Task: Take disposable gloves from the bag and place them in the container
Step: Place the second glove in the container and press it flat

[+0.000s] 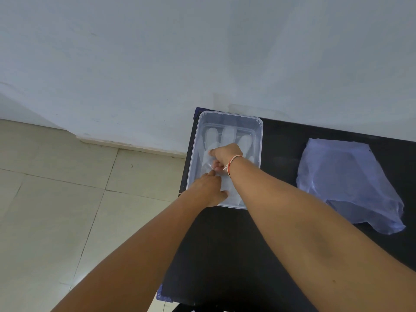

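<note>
A clear plastic container [229, 116] sits at the far left corner of the black table. A transparent disposable glove [229, 135] lies spread inside it, fingers pointing to the far wall. Both hands reach into the container. My right hand [226, 154], with a thread bracelet on its wrist, presses on the glove's palm area with curled fingers. My left hand [208, 190] rests at the near left part of the container, its fingertips touching the glove's cuff. The translucent bluish bag [346, 183] lies flat to the right, apart from both hands.
The black table [281, 140] stands against a pale wall. Its left edge runs just beside the container, and a tiled floor [67, 188] lies beyond. A small blue item [162, 293] pokes out at the table's near left edge.
</note>
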